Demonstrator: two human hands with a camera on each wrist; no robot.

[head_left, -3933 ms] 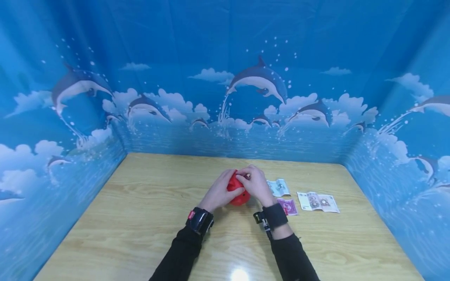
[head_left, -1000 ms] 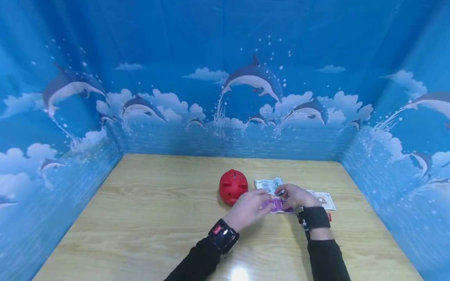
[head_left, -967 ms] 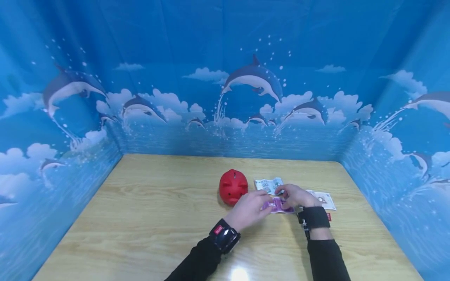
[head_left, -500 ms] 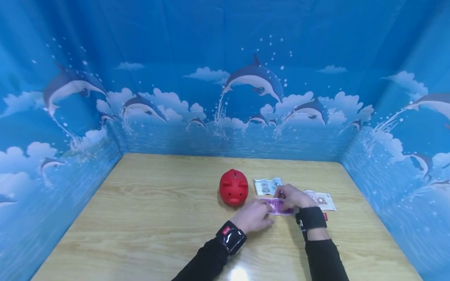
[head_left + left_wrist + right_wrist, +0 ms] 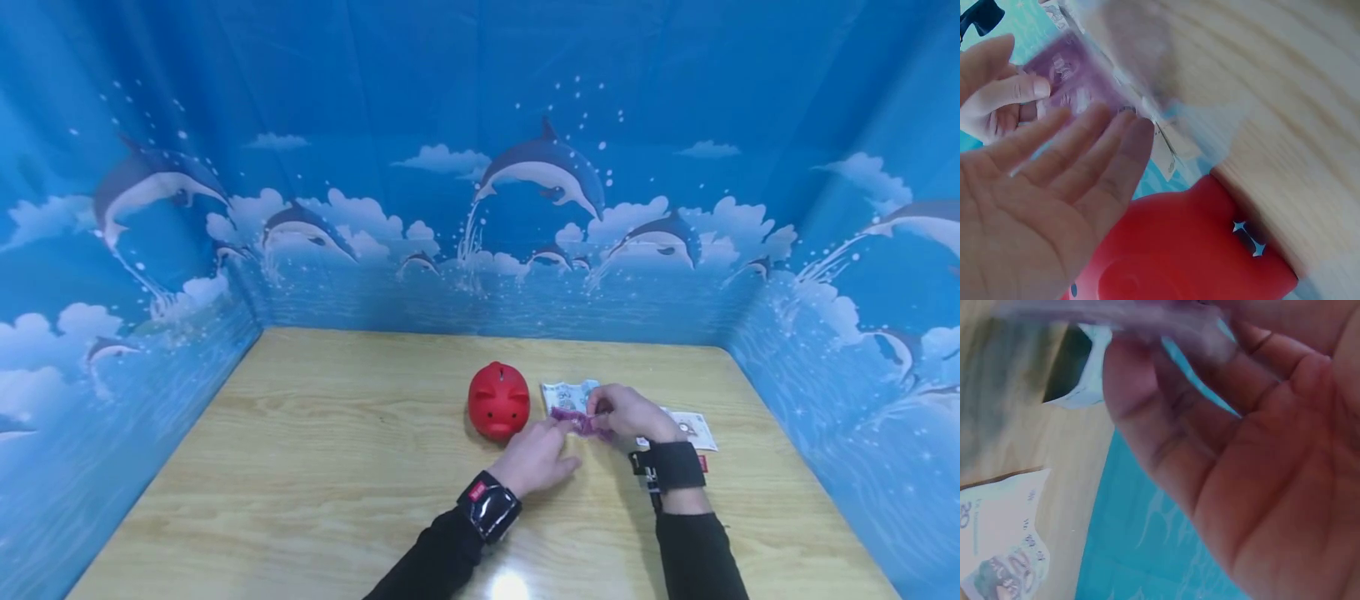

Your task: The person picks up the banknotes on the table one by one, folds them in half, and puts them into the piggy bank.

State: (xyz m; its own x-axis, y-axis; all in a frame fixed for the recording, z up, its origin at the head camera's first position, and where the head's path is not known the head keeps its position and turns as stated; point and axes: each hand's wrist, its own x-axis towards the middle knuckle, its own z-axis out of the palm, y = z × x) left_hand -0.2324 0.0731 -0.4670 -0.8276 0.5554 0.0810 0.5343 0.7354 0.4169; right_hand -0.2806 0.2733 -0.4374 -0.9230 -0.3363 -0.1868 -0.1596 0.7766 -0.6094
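Note:
My right hand (image 5: 637,414) pinches the right end of a purple banknote (image 5: 573,419), which is bent and raised over the table. In the left wrist view the right thumb lies across the purple banknote (image 5: 1085,75). My left hand (image 5: 534,460) is at the note's left end, and its fingers (image 5: 1100,153) are extended in the left wrist view. A red piggy bank (image 5: 498,404) stands upright just left of the notes, with its snout toward me and a slot on top. In the right wrist view the right fingers (image 5: 1141,419) curl below the blurred note edge.
A pale blue banknote (image 5: 564,394) lies behind the purple one. Another pale banknote (image 5: 693,430), marked 20 in the right wrist view, lies to the right, partly behind the right hand. A dolphin-print curtain (image 5: 375,292) borders the wooden table (image 5: 337,433) on three sides.
Both hands were at the piggy bank earlier, then moved right to the purple banknote. That note lay flat half a second ago; now my right hand has lifted and bent it.

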